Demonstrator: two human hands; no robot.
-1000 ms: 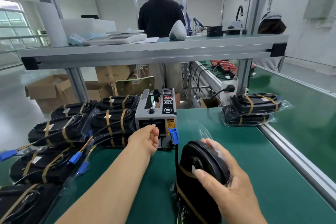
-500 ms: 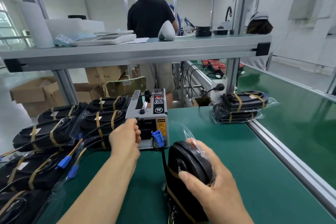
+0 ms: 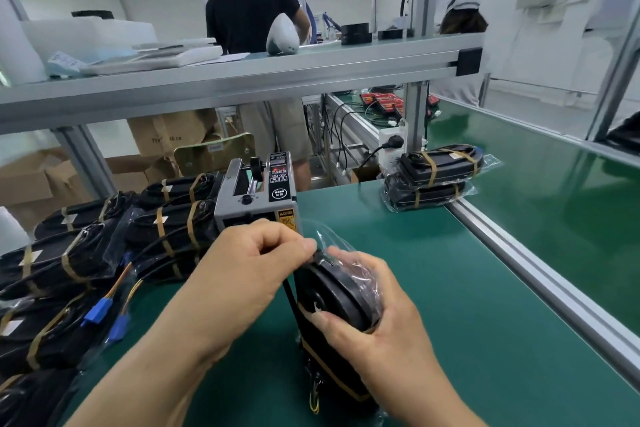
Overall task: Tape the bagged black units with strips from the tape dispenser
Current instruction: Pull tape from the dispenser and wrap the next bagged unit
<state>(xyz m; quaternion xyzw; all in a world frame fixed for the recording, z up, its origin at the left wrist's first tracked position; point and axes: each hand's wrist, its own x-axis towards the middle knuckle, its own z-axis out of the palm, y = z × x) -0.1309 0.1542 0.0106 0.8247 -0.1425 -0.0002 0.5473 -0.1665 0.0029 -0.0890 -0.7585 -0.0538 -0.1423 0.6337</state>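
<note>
Two hands lower centre: R hand (image 3: 377,326) clasps plastic-bagged black rounded unit (image 3: 332,295) lengthwise up-frame, L hand (image 3: 256,253) pinches its top end, prob. w/ tape.

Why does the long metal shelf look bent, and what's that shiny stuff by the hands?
Head view: the wide lens bows straight things like the shelf. Also head view: ceiling light glints off the bag around the black unit, which the right hand grips while the left hand pinches its top.
</note>
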